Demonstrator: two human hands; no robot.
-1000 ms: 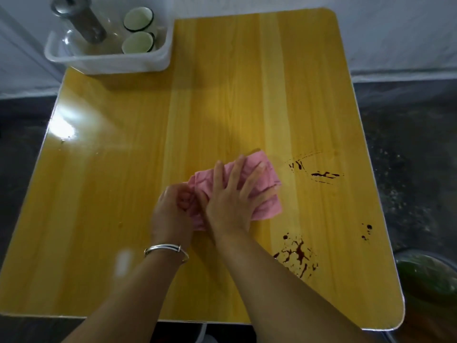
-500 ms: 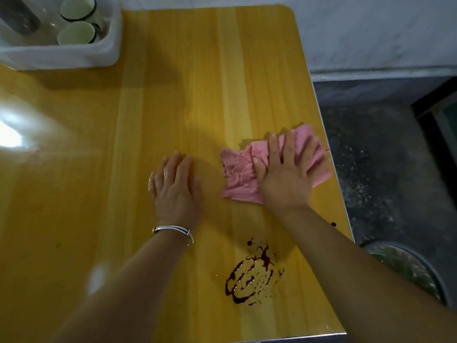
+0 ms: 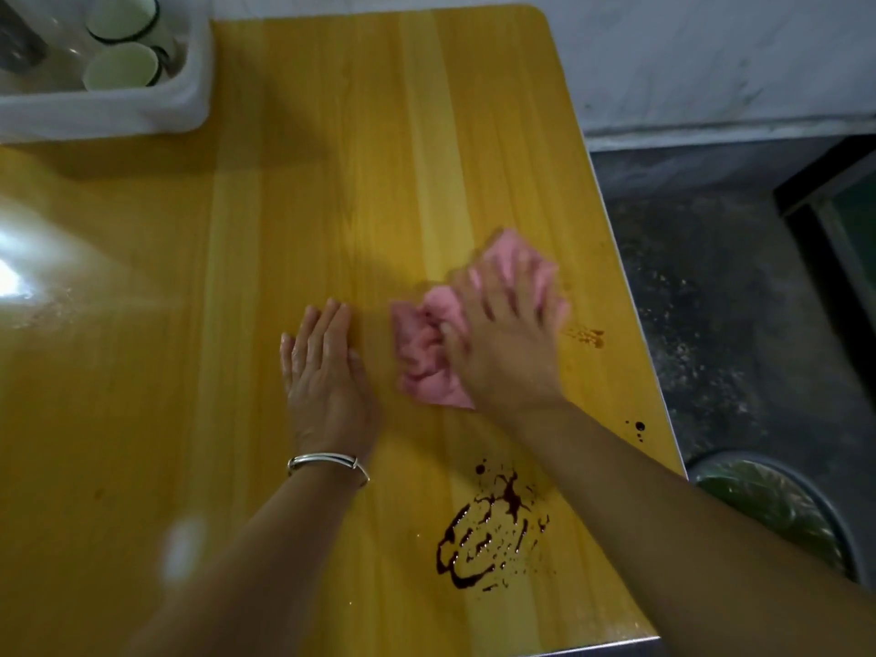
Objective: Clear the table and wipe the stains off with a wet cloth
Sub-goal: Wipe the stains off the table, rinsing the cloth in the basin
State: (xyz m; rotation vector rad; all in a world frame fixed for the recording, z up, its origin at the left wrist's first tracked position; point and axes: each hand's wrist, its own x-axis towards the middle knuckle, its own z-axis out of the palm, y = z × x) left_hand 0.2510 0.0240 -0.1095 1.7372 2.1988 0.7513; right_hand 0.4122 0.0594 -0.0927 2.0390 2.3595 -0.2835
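Stain (image 3: 488, 533) at lower centre, dark and wet, not yet wiped: better to drag pink cloth (image 3: 426, 358) down over it with firm flat pressure, then fold to a clean side. Left hand (image 3: 327, 377) flat on table (image 3: 332, 182), holding nothing. Right hand (image 3: 507, 348), fingers spread, pressing pink cloth at middle right, beside small smear (image 3: 588, 335).

A pale wall (image 3: 711, 64) is running behind the yellow table (image 3: 332, 182); right of the table, speckled grey floor (image 3: 711, 301) is showing, and glare (image 3: 14, 277) is bouncing off its left side.
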